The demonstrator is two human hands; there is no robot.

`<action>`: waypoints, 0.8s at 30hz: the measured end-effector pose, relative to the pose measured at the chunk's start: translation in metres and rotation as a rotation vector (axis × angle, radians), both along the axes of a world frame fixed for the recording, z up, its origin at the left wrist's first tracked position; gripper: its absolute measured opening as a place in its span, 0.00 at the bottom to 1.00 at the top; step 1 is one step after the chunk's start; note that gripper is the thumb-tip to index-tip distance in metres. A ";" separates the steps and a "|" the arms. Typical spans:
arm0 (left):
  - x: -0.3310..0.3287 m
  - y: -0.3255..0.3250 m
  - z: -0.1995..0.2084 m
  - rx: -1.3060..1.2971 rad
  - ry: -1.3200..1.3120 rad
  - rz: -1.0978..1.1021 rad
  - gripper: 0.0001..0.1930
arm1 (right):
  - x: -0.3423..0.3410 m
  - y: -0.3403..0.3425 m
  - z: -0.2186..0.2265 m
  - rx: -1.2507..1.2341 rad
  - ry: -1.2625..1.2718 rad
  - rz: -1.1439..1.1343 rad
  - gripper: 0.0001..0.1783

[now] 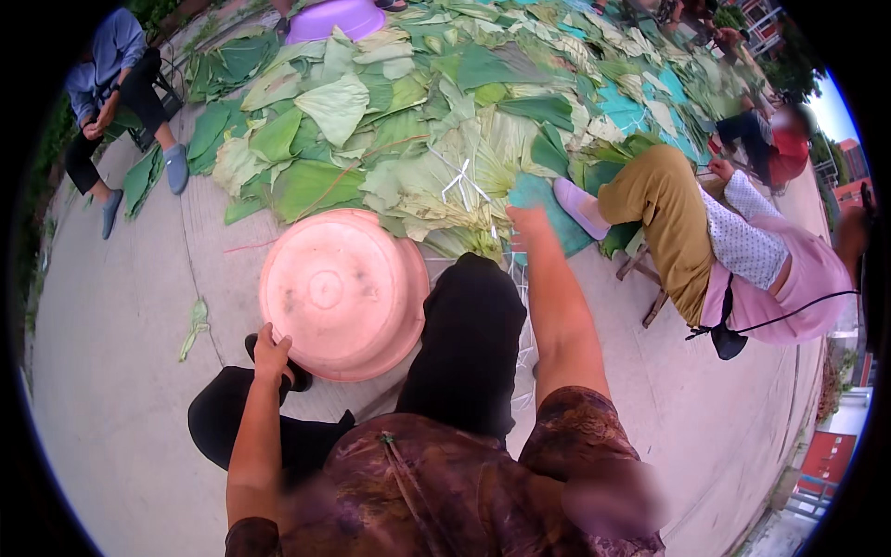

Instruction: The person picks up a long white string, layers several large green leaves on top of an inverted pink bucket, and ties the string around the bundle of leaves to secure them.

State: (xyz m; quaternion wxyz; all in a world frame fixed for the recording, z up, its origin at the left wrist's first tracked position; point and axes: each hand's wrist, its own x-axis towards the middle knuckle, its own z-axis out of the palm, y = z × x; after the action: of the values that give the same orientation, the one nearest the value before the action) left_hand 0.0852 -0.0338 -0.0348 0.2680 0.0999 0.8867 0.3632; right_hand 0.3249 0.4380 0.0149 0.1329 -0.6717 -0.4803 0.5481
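A pink plastic basin (324,290) stands tipped up in front of me with its round underside toward me. My left hand (271,353) grips the basin's lower left edge, the thumb and fingers bent at the rim. Past my right knee, my right hand (532,228) reaches down beside a bundle of pale green leaves (473,218). Its fingers are small and partly hidden, so what they hold, if anything, does not show. White strips (464,182) lie over the bundle, and more white strips (522,362) hang or lie by my right leg.
A broad heap of large green leaves (334,107) covers the ground ahead, with teal sheeting (613,107) beneath. A purple basin (334,19) stands at the back. Seated people are at the far left (116,79) and close on my right (752,232). One leaf (194,327) lies on the concrete.
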 end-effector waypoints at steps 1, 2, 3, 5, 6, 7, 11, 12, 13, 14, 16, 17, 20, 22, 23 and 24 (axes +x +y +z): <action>0.002 -0.002 0.001 -0.003 0.000 -0.003 0.30 | 0.015 -0.005 -0.013 0.001 -0.061 0.118 0.21; 0.003 -0.005 0.003 0.001 -0.023 -0.007 0.29 | 0.028 -0.013 -0.026 0.001 -0.119 0.238 0.18; 0.005 -0.005 0.005 0.008 -0.047 -0.018 0.29 | 0.045 -0.025 -0.049 -0.022 -0.109 0.337 0.15; 0.014 -0.013 0.010 -0.031 -0.027 -0.008 0.28 | 0.062 -0.068 -0.078 0.045 -0.127 0.603 0.12; 0.021 -0.010 0.012 -0.058 -0.017 -0.019 0.27 | 0.080 -0.090 -0.106 0.113 -0.167 0.618 0.12; 0.030 0.009 0.014 -0.049 -0.026 -0.052 0.27 | 0.126 -0.104 -0.165 0.065 -0.019 0.617 0.13; 0.046 0.007 0.009 -0.204 0.003 -0.412 0.25 | 0.159 -0.212 -0.204 0.167 -0.154 0.707 0.20; 0.050 0.004 0.004 -0.169 0.020 -0.509 0.25 | 0.162 -0.225 -0.193 0.155 -0.190 0.705 0.20; 0.053 0.001 0.000 -0.176 0.020 -0.513 0.25 | 0.164 -0.233 -0.183 0.146 -0.207 0.702 0.20; 0.060 0.006 -0.002 -0.189 -0.028 -0.595 0.25 | 0.168 -0.236 -0.173 0.148 -0.228 0.696 0.21; 0.064 0.001 -0.007 -0.208 -0.063 -0.716 0.24 | 0.158 -0.237 -0.156 0.167 -0.226 0.720 0.21; 0.064 0.010 -0.003 -0.209 -0.082 -0.760 0.24 | 0.159 -0.237 -0.151 0.174 -0.230 0.717 0.21; 0.073 0.013 0.009 -0.207 -0.052 -0.721 0.24 | 0.147 -0.227 -0.154 0.123 -0.217 0.709 0.20; 0.068 0.005 0.002 -0.141 -0.062 -0.705 0.24 | 0.137 -0.229 -0.157 0.064 -0.207 0.762 0.18; 0.069 0.008 0.000 -0.114 -0.063 -0.738 0.23 | 0.143 -0.231 -0.172 0.083 -0.151 0.806 0.18; 0.068 0.005 0.002 -0.171 -0.055 -0.790 0.23 | 0.141 -0.234 -0.171 -0.011 -0.122 0.742 0.18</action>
State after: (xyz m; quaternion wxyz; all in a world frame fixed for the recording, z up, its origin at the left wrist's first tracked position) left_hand 0.1532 -0.0285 -0.0324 0.4178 0.4005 0.7997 0.1599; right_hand 0.4661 0.2036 -0.1559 -0.1071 -0.4842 -0.6952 0.5204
